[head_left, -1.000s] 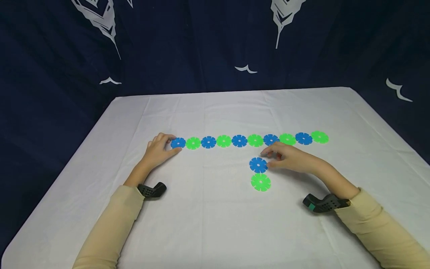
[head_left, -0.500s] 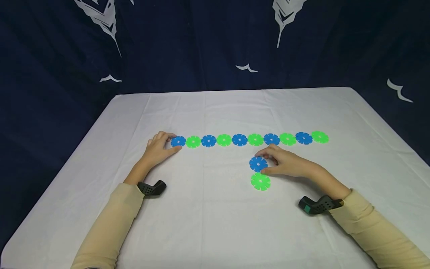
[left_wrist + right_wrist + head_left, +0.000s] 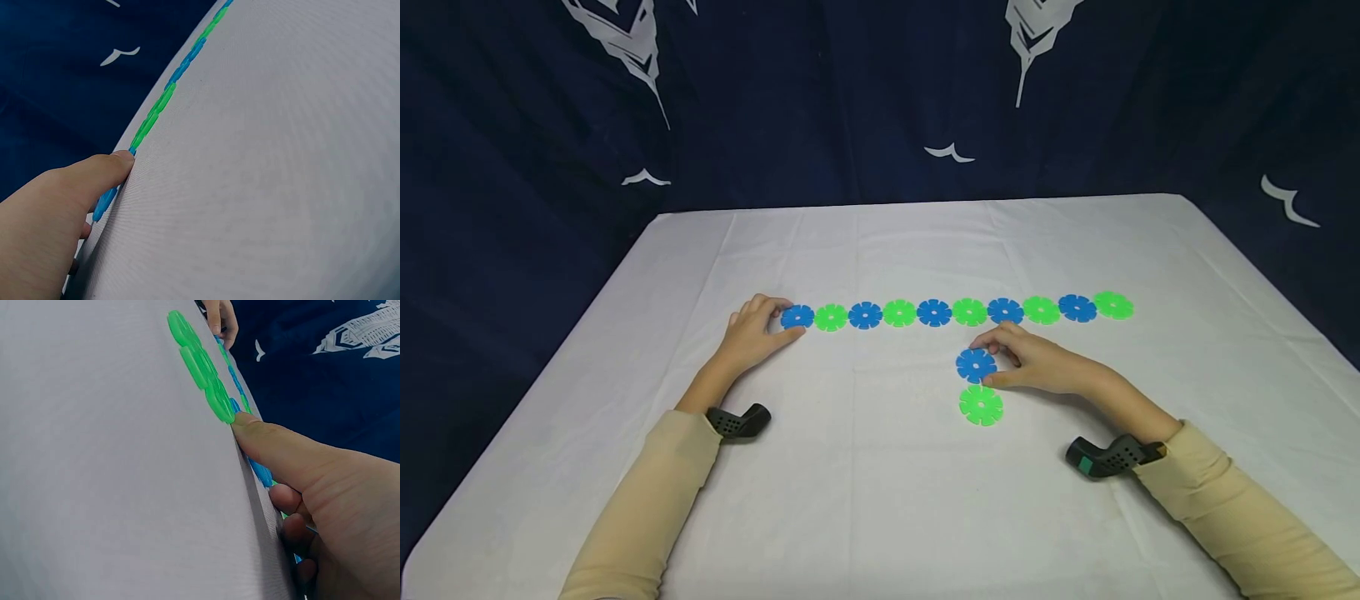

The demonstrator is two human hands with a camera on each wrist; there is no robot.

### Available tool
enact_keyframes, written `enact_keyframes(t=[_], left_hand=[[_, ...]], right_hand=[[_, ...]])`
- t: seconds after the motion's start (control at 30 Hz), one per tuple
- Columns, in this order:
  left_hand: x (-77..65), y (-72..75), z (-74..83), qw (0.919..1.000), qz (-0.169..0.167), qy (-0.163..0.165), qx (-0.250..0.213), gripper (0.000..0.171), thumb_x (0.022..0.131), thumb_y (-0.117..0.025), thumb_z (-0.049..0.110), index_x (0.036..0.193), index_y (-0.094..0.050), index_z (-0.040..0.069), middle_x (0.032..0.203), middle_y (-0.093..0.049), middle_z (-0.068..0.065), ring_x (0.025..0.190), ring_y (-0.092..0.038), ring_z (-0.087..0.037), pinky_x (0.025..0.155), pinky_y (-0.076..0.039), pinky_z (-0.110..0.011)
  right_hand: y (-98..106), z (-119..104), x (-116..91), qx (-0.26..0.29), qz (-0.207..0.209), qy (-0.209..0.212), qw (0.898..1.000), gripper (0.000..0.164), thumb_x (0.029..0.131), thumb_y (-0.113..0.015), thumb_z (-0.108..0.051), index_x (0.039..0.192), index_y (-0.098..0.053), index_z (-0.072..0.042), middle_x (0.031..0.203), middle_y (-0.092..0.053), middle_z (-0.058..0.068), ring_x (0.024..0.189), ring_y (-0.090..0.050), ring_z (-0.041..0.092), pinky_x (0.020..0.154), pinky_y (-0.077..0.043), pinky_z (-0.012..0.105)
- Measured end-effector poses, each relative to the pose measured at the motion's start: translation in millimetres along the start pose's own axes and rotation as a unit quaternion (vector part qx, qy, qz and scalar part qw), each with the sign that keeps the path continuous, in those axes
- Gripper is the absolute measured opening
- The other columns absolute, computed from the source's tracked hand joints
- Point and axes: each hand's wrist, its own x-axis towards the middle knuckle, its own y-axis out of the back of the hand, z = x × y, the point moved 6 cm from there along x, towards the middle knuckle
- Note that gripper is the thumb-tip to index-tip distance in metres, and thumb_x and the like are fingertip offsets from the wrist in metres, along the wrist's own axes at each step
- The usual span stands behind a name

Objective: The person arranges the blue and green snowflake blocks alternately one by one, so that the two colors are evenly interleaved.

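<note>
A row of alternating blue and green notched plastic discs, of the interlocking kind, lies flat across the table. My left hand (image 3: 752,333) grips the blue disc (image 3: 797,317) at the row's left end, fingertips at its far edge and thumb at its near edge. In front of the row lie a second blue disc (image 3: 976,365) and, just nearer, a green disc (image 3: 981,405). My right hand (image 3: 1037,358) holds this second blue disc from the right between thumb and fingers. In the right wrist view the thumb (image 3: 262,434) presses its edge beside the green disc (image 3: 200,369).
The white cloth (image 3: 880,500) covers the whole table. At the row's right end lies a green disc (image 3: 1113,305). Behind the table hangs a dark blue curtain (image 3: 820,100) with white prints. A black camera mount sits on each wrist.
My right hand has moved a little left and closed its thumb and fingers on the near blue disc. The left hand and the row stay where they were.
</note>
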Motion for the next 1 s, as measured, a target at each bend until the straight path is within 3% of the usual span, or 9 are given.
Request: enact_keyframes(t=[0.4,0.7,1.0], left_hand=[[-0.1,-0.2,-0.6,1.0000,0.000,-0.001,0.000,0.058,0.082,-0.059,0.045,0.126,-0.048,0.008,0.116,-0.047,-0.011,0.106,-0.042,-0.026,0.089,-0.025,-0.043],[0.0,-0.5,-0.2,1.0000,-0.001,0.001,0.002,0.058,0.082,-0.059,0.045,0.126,-0.048,0.008,0.115,-0.047,-0.011,0.106,-0.042,-0.026,0.088,-0.025,-0.043],[-0.5,0.2,0.5,1.0000,0.002,-0.001,0.004,0.058,0.082,-0.059,0.045,0.126,-0.048,0.007,0.115,-0.047,-0.012,0.106,-0.042,-0.027,0.086,-0.025,-0.043]], right_hand=[[-2.3,5.8,2.6,0.060,0.007,-0.004,0.998,0.047,0.079,-0.070,-0.025,0.118,-0.048,-0.012,0.098,-0.042,0.004,0.079,-0.036,0.015,0.067,-0.034,0.021],[0.5,7.6,4.7,0.109,0.028,0.011,0.994,0.047,0.082,-0.066,-0.014,0.119,-0.040,-0.006,0.085,-0.045,0.006,0.071,-0.040,0.011,0.062,-0.036,0.022],[1.7,6.0,5.5,0.159,0.038,0.049,0.985,0.043,0.081,-0.064,-0.003,0.114,-0.036,-0.002,0.068,-0.037,0.002,0.060,-0.037,0.008,0.057,-0.032,0.023]])
